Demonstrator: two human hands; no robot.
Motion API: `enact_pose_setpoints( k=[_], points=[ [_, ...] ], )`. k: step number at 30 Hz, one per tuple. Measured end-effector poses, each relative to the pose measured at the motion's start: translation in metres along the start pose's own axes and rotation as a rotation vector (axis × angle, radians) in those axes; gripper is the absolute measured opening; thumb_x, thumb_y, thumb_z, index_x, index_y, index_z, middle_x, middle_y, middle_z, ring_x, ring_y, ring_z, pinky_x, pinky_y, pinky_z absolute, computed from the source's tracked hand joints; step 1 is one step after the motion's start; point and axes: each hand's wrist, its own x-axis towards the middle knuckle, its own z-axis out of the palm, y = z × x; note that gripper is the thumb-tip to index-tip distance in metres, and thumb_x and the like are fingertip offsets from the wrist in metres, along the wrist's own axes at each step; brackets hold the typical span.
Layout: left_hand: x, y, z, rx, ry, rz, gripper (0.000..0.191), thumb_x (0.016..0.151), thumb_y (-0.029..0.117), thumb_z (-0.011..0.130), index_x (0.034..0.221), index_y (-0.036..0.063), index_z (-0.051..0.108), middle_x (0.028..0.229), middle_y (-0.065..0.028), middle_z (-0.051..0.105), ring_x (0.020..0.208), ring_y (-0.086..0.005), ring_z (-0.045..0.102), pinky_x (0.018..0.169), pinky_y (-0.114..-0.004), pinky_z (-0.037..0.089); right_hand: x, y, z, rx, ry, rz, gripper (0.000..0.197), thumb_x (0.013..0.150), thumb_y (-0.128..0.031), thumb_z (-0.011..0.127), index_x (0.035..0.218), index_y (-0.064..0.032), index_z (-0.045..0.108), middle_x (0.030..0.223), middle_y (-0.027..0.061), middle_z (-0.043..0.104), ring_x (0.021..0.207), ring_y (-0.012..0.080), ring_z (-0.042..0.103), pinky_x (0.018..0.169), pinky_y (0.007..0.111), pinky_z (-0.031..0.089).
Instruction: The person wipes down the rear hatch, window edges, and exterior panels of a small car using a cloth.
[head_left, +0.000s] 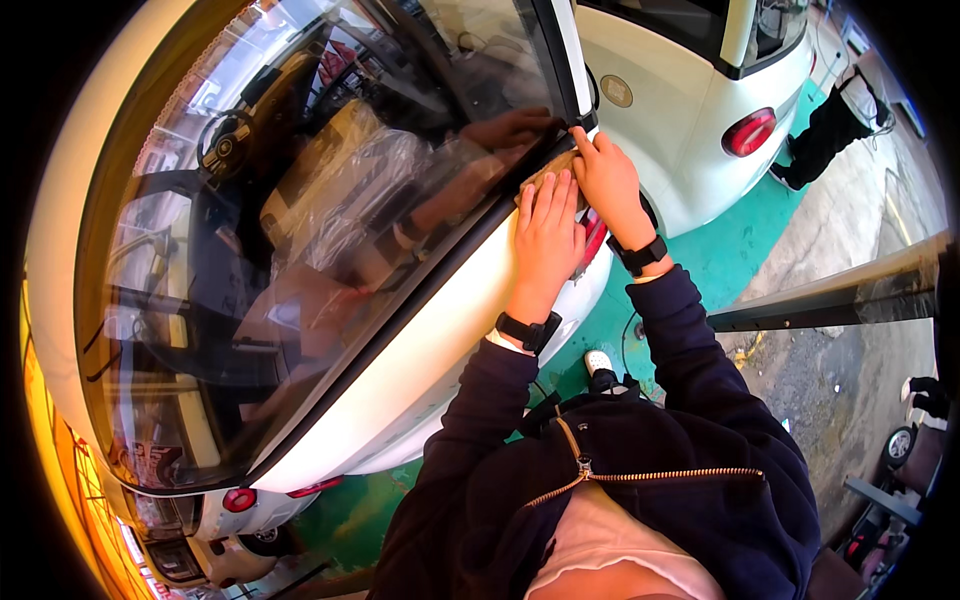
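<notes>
A small white vehicle's rear window (322, 247) fills the left of the view, with plastic-covered seats and a steering wheel behind the glass. My left hand (547, 232) lies flat, fingers together, on a brown cloth (536, 182) at the window's lower right corner. Beside it, my right hand (609, 176) presses on the cloth's right side, its index finger reaching to the black window trim. The cloth is partly hidden under both hands. Below them the white body panel (442, 322) curves away, and a red tail light (592, 241) shows between my wrists.
Another white vehicle (667, 112) with a red tail light (748, 132) stands just beyond my right hand. A person in dark trousers (829, 131) stands at the upper right. A long dark-edged beam (832, 300) juts in from the right. A cable runs over the green floor (615, 330) near my foot.
</notes>
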Motion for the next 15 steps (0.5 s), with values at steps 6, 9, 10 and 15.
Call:
enact_pose_setpoints(
  k=[6, 9, 10, 15],
  points=[
    [-0.005, 0.004, -0.004, 0.011, -0.025, 0.000, 0.051, 0.076, 0.008, 0.056, 0.127, 0.0033, 0.058, 0.138, -0.0073, 0.053, 0.131, -0.0243, 0.045, 0.113, -0.045, 0.028, -0.007, 0.003, 0.000, 0.102, -0.015, 0.026, 0.036, 0.085, -0.015, 0.056, 0.121, -0.0181, 0.062, 0.084, 0.0109, 0.056, 0.075, 0.0310, 0.060, 0.067, 0.042, 0.051],
    [-0.008, 0.003, -0.004, 0.013, -0.031, 0.005, 0.053, 0.076, 0.009, 0.057, 0.129, 0.0039, 0.057, 0.139, -0.0068, 0.052, 0.132, -0.0238, 0.045, 0.113, -0.045, 0.028, -0.011, 0.002, 0.001, 0.113, -0.032, 0.041, 0.038, 0.085, -0.016, 0.056, 0.123, -0.0194, 0.062, 0.085, 0.0108, 0.056, 0.075, 0.0303, 0.061, 0.067, 0.042, 0.051],
    [-0.009, 0.004, -0.004, 0.014, -0.029, 0.006, 0.053, 0.076, 0.009, 0.057, 0.129, 0.0039, 0.057, 0.139, -0.0068, 0.052, 0.132, -0.0238, 0.045, 0.113, -0.045, 0.028, -0.013, 0.002, 0.002, 0.102, -0.035, 0.045, 0.040, 0.086, -0.016, 0.056, 0.126, -0.0209, 0.061, 0.085, 0.0108, 0.056, 0.075, 0.0299, 0.061, 0.067, 0.042, 0.051],
    [-0.014, 0.007, -0.005, 0.028, -0.042, 0.004, 0.056, 0.074, 0.010, 0.058, 0.130, 0.0044, 0.056, 0.140, -0.0062, 0.051, 0.132, -0.0227, 0.044, 0.114, -0.045, 0.028, -0.014, 0.003, 0.004, 0.082, -0.042, 0.036, 0.046, 0.086, -0.017, 0.056, 0.131, -0.0236, 0.058, 0.085, 0.0104, 0.055, 0.074, 0.0293, 0.062, 0.066, 0.041, 0.052]
  ],
)
